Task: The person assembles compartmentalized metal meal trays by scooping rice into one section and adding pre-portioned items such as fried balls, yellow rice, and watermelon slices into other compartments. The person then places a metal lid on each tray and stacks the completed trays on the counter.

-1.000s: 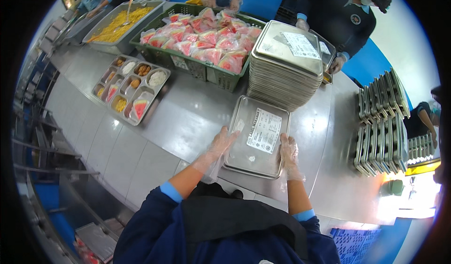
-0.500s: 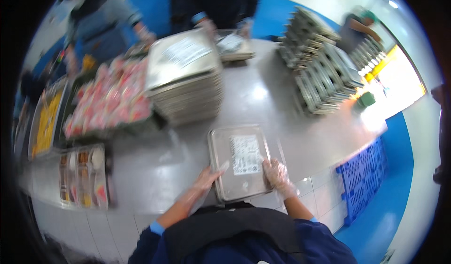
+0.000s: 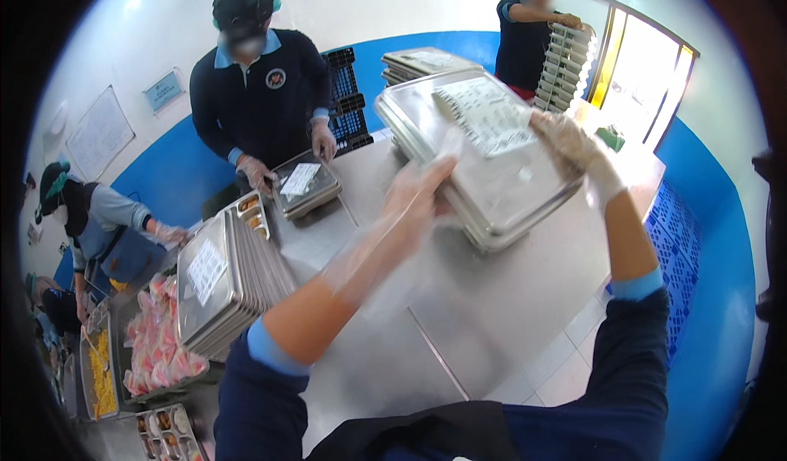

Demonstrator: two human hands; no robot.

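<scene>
Two gloved hands point(image 3: 414, 189) point(image 3: 578, 149) grip a lidded tray point(image 3: 484, 195) over the steel table point(image 3: 541, 297) — white walls point(image 3: 369, 2), blue below.

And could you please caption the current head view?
Gloved left hand and gloved right hand hold a labelled metal tray.

Before me stretches a bright steel table point(image 3: 525, 297), a seam point(image 3: 438, 354) crossing its top. To my left it bears a tall stack of lidded metal trays point(image 3: 234, 285), a green crate point(image 3: 176, 390) of wrapped watermelon slices point(image 3: 160, 338), a grey tub point(image 3: 85, 383) of yellow food point(image 3: 102, 371) and a filled compartment tray point(image 3: 190, 430). Along the far edge I see a labelled, lidded tray point(image 3: 310, 189) lying flat, with an open tray point(image 3: 263, 207) just beside it, partly hidden by the stack.
</scene>
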